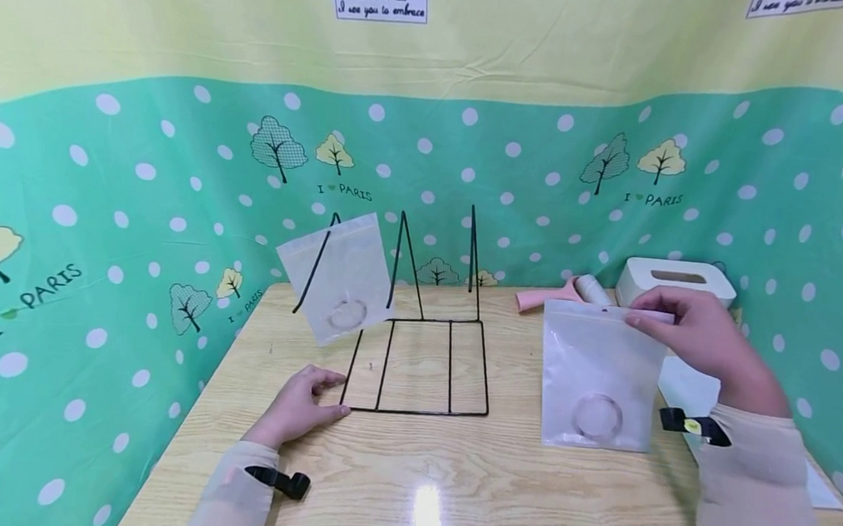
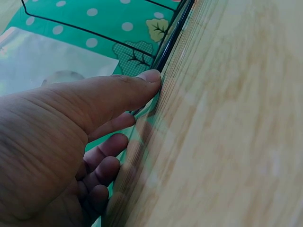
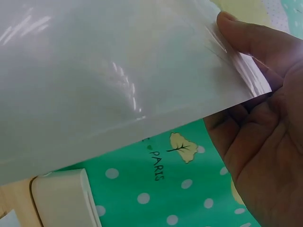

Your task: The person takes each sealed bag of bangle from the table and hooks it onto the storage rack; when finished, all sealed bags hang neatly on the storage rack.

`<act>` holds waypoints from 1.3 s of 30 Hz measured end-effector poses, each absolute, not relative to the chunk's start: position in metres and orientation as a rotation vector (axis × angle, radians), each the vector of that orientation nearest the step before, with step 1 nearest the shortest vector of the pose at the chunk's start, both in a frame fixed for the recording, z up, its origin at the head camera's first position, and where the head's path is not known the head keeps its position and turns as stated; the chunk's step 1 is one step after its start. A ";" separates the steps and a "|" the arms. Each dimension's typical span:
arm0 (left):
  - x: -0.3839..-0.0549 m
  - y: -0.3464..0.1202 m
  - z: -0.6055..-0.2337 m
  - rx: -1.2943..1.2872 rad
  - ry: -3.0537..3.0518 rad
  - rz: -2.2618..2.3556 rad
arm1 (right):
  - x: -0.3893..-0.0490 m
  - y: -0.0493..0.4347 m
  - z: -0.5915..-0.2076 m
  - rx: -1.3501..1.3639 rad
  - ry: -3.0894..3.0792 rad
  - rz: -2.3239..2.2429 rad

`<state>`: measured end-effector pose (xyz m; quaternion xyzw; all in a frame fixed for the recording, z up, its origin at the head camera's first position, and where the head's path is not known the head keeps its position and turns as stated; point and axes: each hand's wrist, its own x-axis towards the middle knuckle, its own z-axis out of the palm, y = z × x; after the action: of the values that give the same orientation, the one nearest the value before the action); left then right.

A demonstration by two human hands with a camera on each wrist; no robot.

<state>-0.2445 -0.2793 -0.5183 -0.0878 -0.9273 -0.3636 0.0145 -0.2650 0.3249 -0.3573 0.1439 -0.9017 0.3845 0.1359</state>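
Note:
My right hand (image 1: pixel 693 337) pinches the top right edge of a translucent zip bag (image 1: pixel 572 351), which hangs upright over the right side of the table. A round, clear ring (image 1: pixel 599 417) shows inside near its bottom. With thumb and index finger, my left hand (image 1: pixel 301 407) holds the near left corner of a black wire rack (image 1: pixel 416 413). The other left fingers are loosely bent in the left wrist view. On the rack's left upright prong, a second zip bag (image 1: pixel 338 268) hangs tilted, also with a ring (image 1: pixel 347 315) inside. The middle and right prongs are bare.
A white tissue box (image 1: pixel 634 277) stands at the back right, beside a pink item (image 1: pixel 550 294) and a white roll (image 1: pixel 592 290). White sheets (image 1: pixel 682 386) lie under my right forearm. A dotted cloth (image 1: pixel 132 213) surrounds the wooden table (image 1: pixel 341 490).

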 end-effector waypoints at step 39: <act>-0.245 -0.279 -0.519 -0.282 -2.885 -1.142 | -0.231 0.286 -0.329 0.678 -2.163 1.048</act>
<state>-0.2451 -0.2791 -0.5185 -0.0906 -0.9259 -0.3665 0.0129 -0.2314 0.2864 -0.3292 0.2574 -0.8216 0.3979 0.3169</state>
